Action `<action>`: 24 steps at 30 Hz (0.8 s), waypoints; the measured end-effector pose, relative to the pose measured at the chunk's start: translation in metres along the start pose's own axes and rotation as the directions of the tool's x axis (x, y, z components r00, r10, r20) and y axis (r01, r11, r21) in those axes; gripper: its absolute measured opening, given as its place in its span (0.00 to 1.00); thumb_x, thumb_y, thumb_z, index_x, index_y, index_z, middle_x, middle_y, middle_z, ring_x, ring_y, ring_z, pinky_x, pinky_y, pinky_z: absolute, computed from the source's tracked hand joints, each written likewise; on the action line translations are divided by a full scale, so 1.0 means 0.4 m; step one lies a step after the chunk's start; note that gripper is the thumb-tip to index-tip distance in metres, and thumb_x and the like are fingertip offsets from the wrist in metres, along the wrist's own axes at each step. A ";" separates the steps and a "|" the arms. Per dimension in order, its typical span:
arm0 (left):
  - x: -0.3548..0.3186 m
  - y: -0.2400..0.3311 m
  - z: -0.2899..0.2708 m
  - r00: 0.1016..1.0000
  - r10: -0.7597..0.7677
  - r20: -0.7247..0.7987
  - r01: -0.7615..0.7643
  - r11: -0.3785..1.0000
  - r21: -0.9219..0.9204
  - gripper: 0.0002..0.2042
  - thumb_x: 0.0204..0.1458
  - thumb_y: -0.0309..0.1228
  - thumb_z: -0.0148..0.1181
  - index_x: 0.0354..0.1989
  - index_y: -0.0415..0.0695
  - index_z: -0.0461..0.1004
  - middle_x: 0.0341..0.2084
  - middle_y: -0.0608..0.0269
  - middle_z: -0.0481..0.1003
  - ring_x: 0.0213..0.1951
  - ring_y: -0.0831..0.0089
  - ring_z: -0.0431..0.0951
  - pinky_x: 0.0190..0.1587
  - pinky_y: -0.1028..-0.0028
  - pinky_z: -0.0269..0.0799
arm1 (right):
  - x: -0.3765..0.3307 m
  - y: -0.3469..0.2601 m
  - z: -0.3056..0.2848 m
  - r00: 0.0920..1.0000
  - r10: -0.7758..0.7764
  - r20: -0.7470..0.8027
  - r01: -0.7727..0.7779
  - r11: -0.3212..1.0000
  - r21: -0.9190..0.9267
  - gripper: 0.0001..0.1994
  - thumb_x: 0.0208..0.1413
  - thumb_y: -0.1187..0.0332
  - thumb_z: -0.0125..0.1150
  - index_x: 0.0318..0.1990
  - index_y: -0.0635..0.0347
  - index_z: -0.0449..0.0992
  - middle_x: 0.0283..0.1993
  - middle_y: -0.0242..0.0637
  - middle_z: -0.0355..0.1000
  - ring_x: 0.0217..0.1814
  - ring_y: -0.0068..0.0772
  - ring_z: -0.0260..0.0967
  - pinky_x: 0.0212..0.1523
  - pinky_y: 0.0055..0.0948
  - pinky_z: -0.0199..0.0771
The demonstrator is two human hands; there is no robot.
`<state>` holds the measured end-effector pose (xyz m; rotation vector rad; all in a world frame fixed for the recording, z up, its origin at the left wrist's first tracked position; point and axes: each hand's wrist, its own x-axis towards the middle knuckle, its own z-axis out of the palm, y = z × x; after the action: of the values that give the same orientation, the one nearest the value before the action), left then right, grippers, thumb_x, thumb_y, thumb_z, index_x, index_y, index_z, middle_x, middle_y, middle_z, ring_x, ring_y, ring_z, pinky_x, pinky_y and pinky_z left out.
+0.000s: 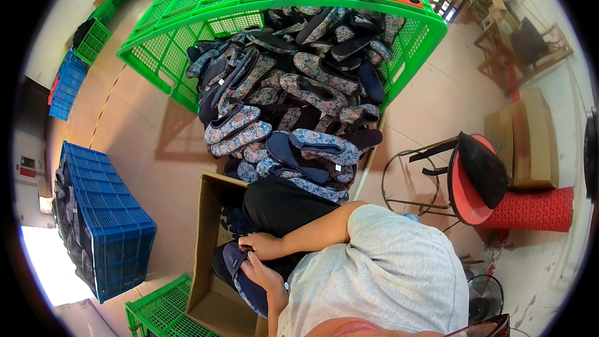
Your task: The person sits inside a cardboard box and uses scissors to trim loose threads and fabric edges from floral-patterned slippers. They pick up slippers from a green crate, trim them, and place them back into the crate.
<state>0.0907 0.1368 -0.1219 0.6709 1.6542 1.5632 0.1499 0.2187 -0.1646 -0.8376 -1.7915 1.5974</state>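
Note:
A slipper [252, 291] with a navy inside and a floral side lies across my lap, above an open cardboard box [199, 237]. My left hand [264, 273] is closed on its upper edge, the thumb up near the other hand. Close beside it, my right hand [262, 246] has its fingers bent together at the slipper's opening. A small dark piece shows between the two hands; what it is I cannot make out. The fingertips are partly hidden.
Floral and navy slippers [312, 90] spill in a heap from a tipped green crate [399, 15]. A blue crate [118, 224] stands left and a green one [165, 306] below it. At right are a red stool [471, 193], a red roll [530, 209] and a carton [536, 140].

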 end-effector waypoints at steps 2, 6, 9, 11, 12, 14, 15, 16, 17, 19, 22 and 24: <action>-0.001 0.003 0.002 1.000 -0.004 -0.007 0.004 1.000 0.007 0.17 0.64 0.26 0.46 0.57 0.28 0.63 0.54 0.49 0.71 0.54 0.65 0.72 0.58 0.69 0.65 | 0.000 0.001 0.000 1.000 0.009 -0.003 -0.009 1.000 0.006 0.10 0.50 0.68 0.60 0.39 0.60 0.70 0.38 0.50 0.74 0.43 0.57 0.71 0.40 0.45 0.69; 0.000 0.004 0.004 1.000 0.013 -0.003 -0.013 1.000 0.016 0.18 0.64 0.26 0.46 0.58 0.28 0.63 0.55 0.49 0.70 0.54 0.64 0.72 0.59 0.69 0.64 | 0.001 -0.002 -0.003 1.000 0.014 0.006 -0.014 1.000 -0.006 0.10 0.51 0.68 0.60 0.39 0.60 0.70 0.38 0.51 0.74 0.42 0.57 0.71 0.40 0.46 0.69; -0.002 0.008 0.006 1.000 0.014 -0.006 -0.014 1.000 0.013 0.18 0.63 0.26 0.46 0.59 0.28 0.62 0.55 0.49 0.70 0.55 0.64 0.72 0.59 0.69 0.64 | 0.000 -0.001 -0.001 1.000 -0.014 -0.007 0.014 1.000 0.000 0.11 0.51 0.68 0.60 0.40 0.60 0.70 0.38 0.51 0.74 0.42 0.57 0.72 0.39 0.46 0.69; -0.001 0.006 0.003 1.000 0.009 -0.005 -0.008 1.000 0.021 0.18 0.63 0.26 0.46 0.59 0.29 0.62 0.55 0.49 0.70 0.55 0.64 0.72 0.59 0.69 0.64 | 0.000 -0.002 -0.001 1.000 0.002 -0.004 -0.002 1.000 -0.009 0.11 0.51 0.68 0.60 0.40 0.60 0.70 0.38 0.51 0.74 0.42 0.57 0.71 0.39 0.46 0.70; -0.001 0.006 0.004 1.000 0.013 -0.007 -0.013 1.000 0.024 0.18 0.63 0.26 0.46 0.59 0.29 0.62 0.55 0.49 0.70 0.55 0.64 0.72 0.59 0.69 0.64 | 0.000 -0.002 -0.001 1.000 0.010 -0.002 -0.010 1.000 -0.014 0.11 0.51 0.68 0.60 0.40 0.60 0.70 0.38 0.51 0.74 0.42 0.57 0.71 0.39 0.46 0.70; -0.003 0.009 0.008 1.000 0.022 -0.010 -0.022 0.999 0.028 0.18 0.63 0.27 0.46 0.58 0.29 0.63 0.55 0.49 0.70 0.55 0.64 0.72 0.59 0.69 0.64 | 0.000 -0.002 -0.001 1.000 0.010 0.003 -0.010 1.000 -0.007 0.11 0.51 0.68 0.60 0.40 0.60 0.70 0.38 0.51 0.74 0.42 0.57 0.71 0.40 0.45 0.70; -0.002 0.010 0.008 1.000 0.015 -0.016 -0.014 0.999 0.037 0.18 0.63 0.27 0.46 0.58 0.28 0.63 0.54 0.49 0.70 0.55 0.64 0.72 0.59 0.69 0.64 | 0.000 -0.002 -0.001 1.000 0.010 0.005 -0.010 1.000 -0.003 0.11 0.51 0.68 0.60 0.40 0.60 0.70 0.38 0.51 0.74 0.42 0.57 0.71 0.40 0.45 0.70; -0.003 0.010 0.008 1.000 0.007 -0.022 -0.006 0.999 0.046 0.18 0.64 0.27 0.46 0.58 0.28 0.63 0.54 0.49 0.71 0.54 0.65 0.72 0.59 0.69 0.64 | 0.000 0.000 0.000 1.000 0.005 0.006 -0.005 1.000 -0.007 0.11 0.51 0.68 0.60 0.40 0.60 0.70 0.38 0.51 0.74 0.42 0.57 0.71 0.40 0.45 0.70; -0.003 0.011 0.008 1.000 0.000 -0.027 0.002 0.998 0.055 0.17 0.64 0.27 0.46 0.57 0.28 0.63 0.54 0.49 0.71 0.54 0.65 0.72 0.59 0.69 0.64 | 0.001 0.002 0.000 1.000 -0.001 0.006 0.001 1.000 -0.011 0.11 0.51 0.68 0.60 0.40 0.60 0.70 0.39 0.51 0.74 0.42 0.56 0.71 0.40 0.45 0.70; -0.005 0.018 0.010 1.000 -0.009 -0.025 0.010 0.998 0.062 0.17 0.64 0.27 0.46 0.57 0.28 0.63 0.53 0.49 0.71 0.54 0.65 0.72 0.58 0.69 0.65 | 0.000 0.003 0.000 1.000 0.005 0.011 -0.005 1.000 -0.015 0.11 0.51 0.68 0.60 0.41 0.60 0.70 0.39 0.50 0.74 0.42 0.56 0.71 0.40 0.45 0.70; -0.004 0.016 0.014 0.999 0.009 -0.036 -0.007 0.998 0.061 0.17 0.64 0.27 0.46 0.56 0.28 0.64 0.52 0.49 0.72 0.53 0.65 0.73 0.57 0.69 0.65 | 0.000 0.002 -0.001 0.999 0.025 0.022 -0.025 1.000 -0.008 0.11 0.51 0.68 0.60 0.41 0.60 0.70 0.39 0.50 0.74 0.42 0.55 0.71 0.40 0.44 0.70; -0.004 0.018 0.016 0.999 0.019 -0.042 -0.017 0.998 0.060 0.17 0.64 0.27 0.46 0.56 0.28 0.64 0.52 0.49 0.72 0.52 0.65 0.73 0.57 0.69 0.66 | 0.001 0.002 0.000 0.999 0.024 0.023 -0.024 1.000 0.005 0.12 0.51 0.68 0.60 0.41 0.61 0.70 0.38 0.50 0.74 0.42 0.55 0.71 0.40 0.44 0.70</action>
<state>0.0960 0.1400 -0.1145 0.6898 1.7370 1.5557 0.1498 0.2188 -0.1656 -0.8444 -1.7990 1.6328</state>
